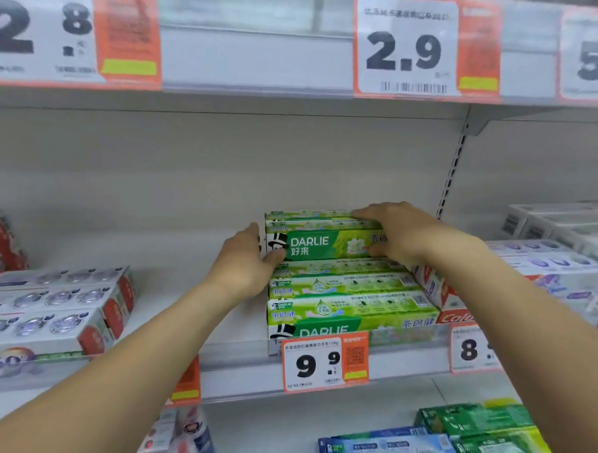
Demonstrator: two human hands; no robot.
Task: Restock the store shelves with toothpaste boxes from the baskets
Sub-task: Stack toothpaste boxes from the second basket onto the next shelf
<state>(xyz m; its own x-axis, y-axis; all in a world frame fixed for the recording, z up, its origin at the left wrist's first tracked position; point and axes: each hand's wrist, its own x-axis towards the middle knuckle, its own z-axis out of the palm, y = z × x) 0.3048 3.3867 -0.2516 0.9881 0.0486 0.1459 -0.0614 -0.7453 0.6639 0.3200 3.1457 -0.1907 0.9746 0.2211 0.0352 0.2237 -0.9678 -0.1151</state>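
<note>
Head view shows my left hand (246,263) and right hand (398,232) clamped on opposite ends of the upper green Darlie toothpaste boxes (324,243), stacked at frame center on the white shelf (186,255). I judge these long, glossy cartons light, stiff yet crushable, best held by the ends.

Glossy cardboard boxes (327,246) (matt shelf (187,242))
</note>
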